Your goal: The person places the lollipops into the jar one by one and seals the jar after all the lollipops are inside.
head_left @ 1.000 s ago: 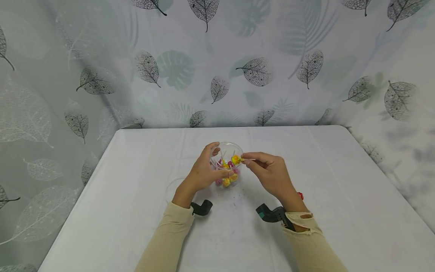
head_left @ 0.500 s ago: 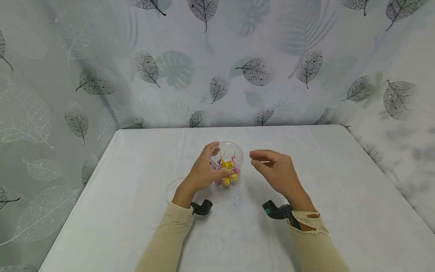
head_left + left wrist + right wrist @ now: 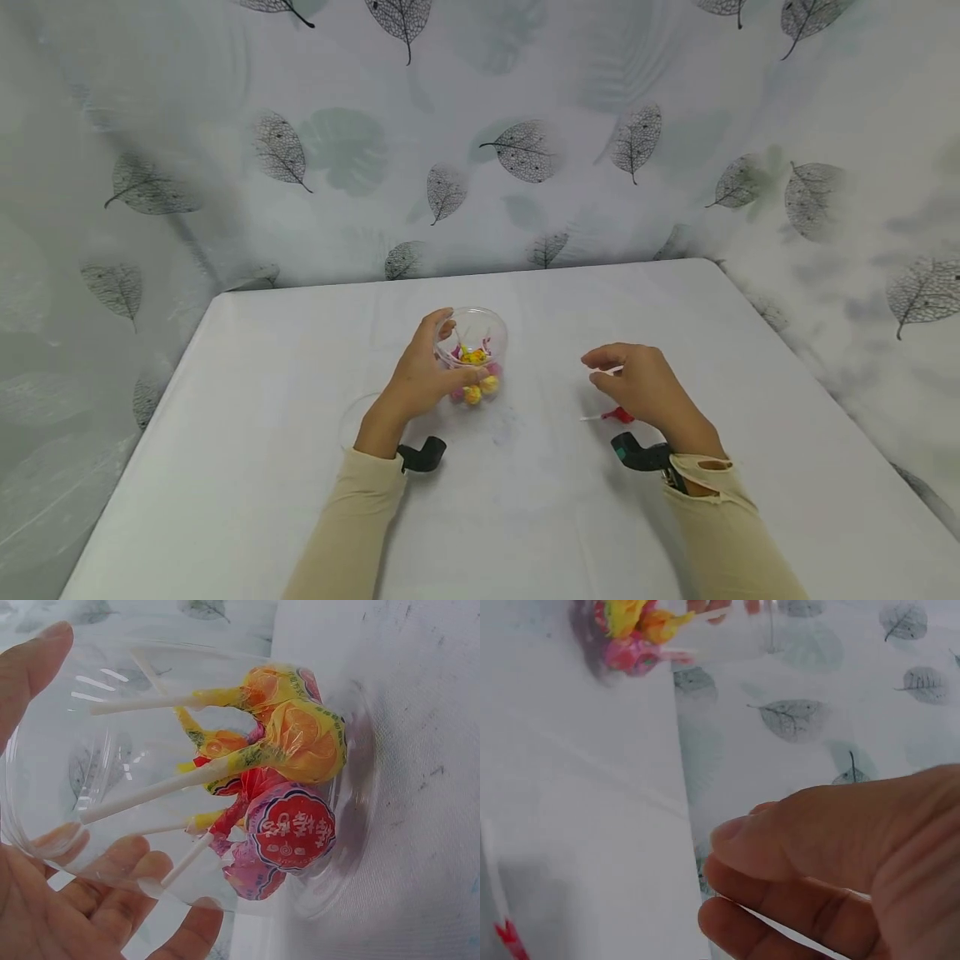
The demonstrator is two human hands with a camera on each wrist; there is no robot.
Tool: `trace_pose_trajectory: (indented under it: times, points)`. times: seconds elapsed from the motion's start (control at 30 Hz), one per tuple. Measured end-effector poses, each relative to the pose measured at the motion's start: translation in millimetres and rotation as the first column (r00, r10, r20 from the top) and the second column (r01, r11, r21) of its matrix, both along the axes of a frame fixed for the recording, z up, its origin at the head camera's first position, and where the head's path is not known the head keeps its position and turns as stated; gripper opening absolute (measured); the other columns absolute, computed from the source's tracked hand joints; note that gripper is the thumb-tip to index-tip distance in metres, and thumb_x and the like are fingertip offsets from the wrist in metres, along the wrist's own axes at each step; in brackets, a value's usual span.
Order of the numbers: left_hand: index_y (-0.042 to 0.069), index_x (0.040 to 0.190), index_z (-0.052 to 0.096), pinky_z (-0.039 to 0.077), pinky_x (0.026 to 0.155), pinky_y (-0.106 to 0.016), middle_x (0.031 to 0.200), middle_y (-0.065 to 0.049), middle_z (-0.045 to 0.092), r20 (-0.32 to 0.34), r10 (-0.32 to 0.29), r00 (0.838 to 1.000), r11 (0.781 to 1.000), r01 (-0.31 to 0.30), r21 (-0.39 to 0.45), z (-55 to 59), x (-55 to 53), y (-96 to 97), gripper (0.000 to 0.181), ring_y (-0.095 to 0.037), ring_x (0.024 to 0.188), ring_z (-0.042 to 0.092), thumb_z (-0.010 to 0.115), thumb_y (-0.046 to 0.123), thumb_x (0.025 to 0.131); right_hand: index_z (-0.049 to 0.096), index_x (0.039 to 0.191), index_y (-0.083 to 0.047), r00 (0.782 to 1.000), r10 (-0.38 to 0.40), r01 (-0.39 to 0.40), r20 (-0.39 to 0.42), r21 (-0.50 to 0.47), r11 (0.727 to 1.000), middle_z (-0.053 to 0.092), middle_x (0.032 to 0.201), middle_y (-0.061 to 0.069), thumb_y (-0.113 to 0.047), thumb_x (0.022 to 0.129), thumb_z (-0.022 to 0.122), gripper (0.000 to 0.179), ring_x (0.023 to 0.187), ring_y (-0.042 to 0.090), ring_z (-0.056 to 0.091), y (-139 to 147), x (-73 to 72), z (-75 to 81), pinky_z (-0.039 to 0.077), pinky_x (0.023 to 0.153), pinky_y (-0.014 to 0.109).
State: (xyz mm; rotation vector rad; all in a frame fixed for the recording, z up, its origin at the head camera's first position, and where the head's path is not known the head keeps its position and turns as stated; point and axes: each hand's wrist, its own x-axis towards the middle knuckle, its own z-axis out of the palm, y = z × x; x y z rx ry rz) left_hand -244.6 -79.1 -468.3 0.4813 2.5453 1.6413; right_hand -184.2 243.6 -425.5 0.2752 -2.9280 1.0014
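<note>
My left hand (image 3: 420, 379) grips a clear plastic jar (image 3: 491, 333) around its side, thumb in front and fingers behind. Inside, several wrapped lollipops (image 3: 307, 742) in yellow, pink and red lie with heads at the bottom and white sticks toward the mouth. In the left wrist view the jar's base is close against the white tabletop. To the right, my right hand (image 3: 637, 383) hovers with loosely bent fingers and holds nothing. A red-wrapped lollipop (image 3: 619, 415) lies on the table below it, partly hidden by the hand, its white stick pointing left.
A clear round lid (image 3: 347, 417) lies on the white table (image 3: 525, 517), left of the jar and partly behind the left wrist. Leaf-printed cloth (image 3: 337, 217) hangs behind and along both sides. Each wrist wears a black camera mount (image 3: 423, 455).
My right hand let a yellow lollipop go into the jar, then drew away to the right, over the red lollipop. My left hand keeps holding the jar; the head view has shifted slightly.
</note>
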Motion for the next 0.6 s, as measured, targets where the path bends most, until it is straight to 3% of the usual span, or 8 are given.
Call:
trace_pose_trajectory:
  times: [0.27,0.47,0.6]
  points:
    - [0.020,0.162,0.025,0.029,0.121,-0.061,0.162,-0.009,0.041,-0.012,-0.010,1.000,1.000,0.010,-0.002,-0.8,-2.4,-0.9,0.108,-0.027,0.152,0.035,0.090,0.045,0.080,0.078,0.112,-0.005,0.983,0.007,-0.040,0.184,0.174,0.984,0.072,0.116,0.017,-0.002,0.089,0.071,0.024,0.110,0.038,0.064,16.6,3.6,-12.9,0.055,0.090,0.052]
    - [0.023,0.162,0.027,0.025,0.122,-0.062,0.161,-0.011,0.042,-0.021,-0.013,1.000,1.000,0.013,0.007,-2.3,-2.2,-0.1,0.102,-0.029,0.152,0.035,0.089,0.035,0.082,0.079,0.098,-0.003,0.981,0.057,-0.094,0.188,0.195,0.976,0.073,0.095,0.007,0.004,0.080,0.073,0.020,0.086,0.023,0.065,20.7,2.1,-23.3,0.056,0.079,0.044]
    - [0.024,0.161,0.027,0.026,0.122,-0.061,0.160,-0.009,0.044,-0.024,-0.006,1.000,1.000,0.006,0.006,-2.2,-0.8,-0.2,0.102,-0.028,0.151,0.036,0.089,0.036,0.082,0.079,0.088,-0.009,0.985,0.058,-0.097,0.164,0.238,0.966,0.071,0.089,0.001,0.005,0.079,0.070,0.019,0.085,0.021,0.063,20.0,-0.3,-30.1,0.055,0.080,0.044]
